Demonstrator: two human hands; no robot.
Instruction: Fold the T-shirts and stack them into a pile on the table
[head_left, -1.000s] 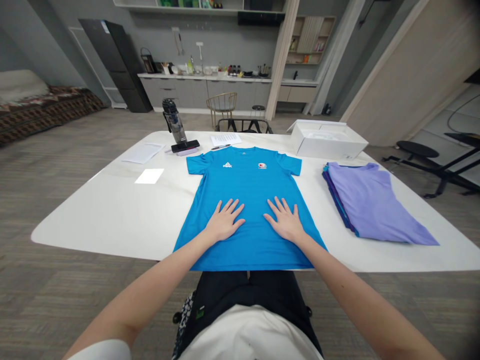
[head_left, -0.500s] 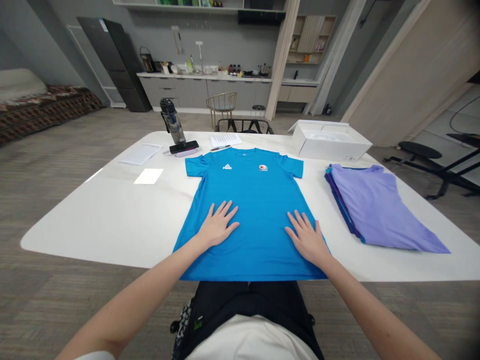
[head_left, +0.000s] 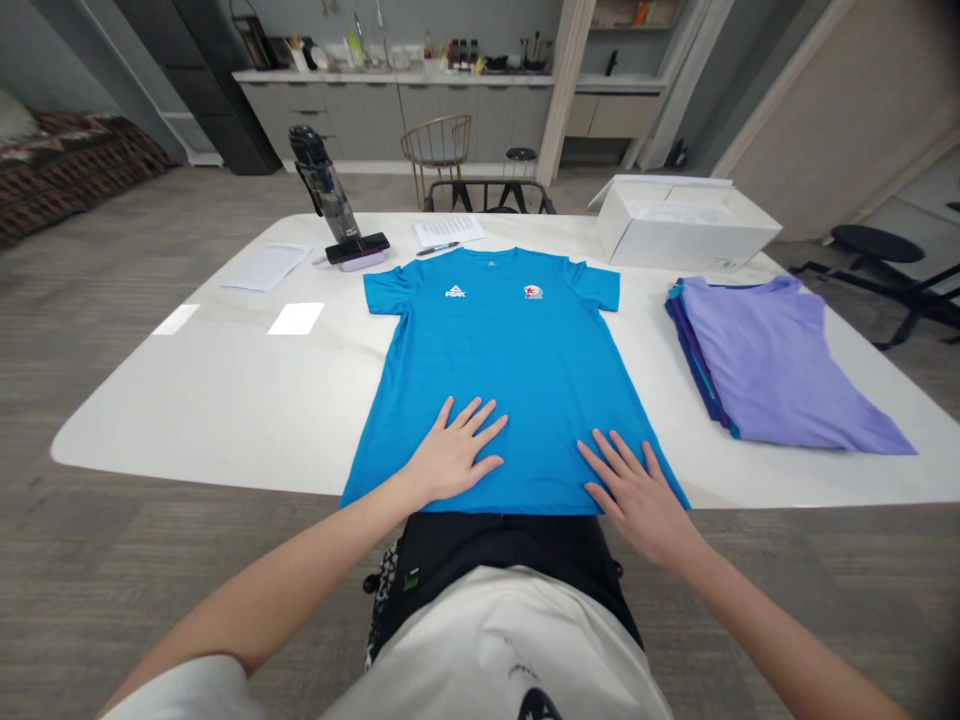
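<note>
On the white desk point(head_left: 210, 400), the left hand point(head_left: 452, 455) and right hand point(head_left: 634, 495) lay open, gripping nothing, flat on the blue T-shirt point(head_left: 495, 370); a dragging palm could wrinkle it.

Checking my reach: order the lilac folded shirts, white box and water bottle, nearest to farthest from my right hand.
From the right hand:
1. Lilac folded shirts, just right
2. White box, far right
3. Water bottle, far left
</note>
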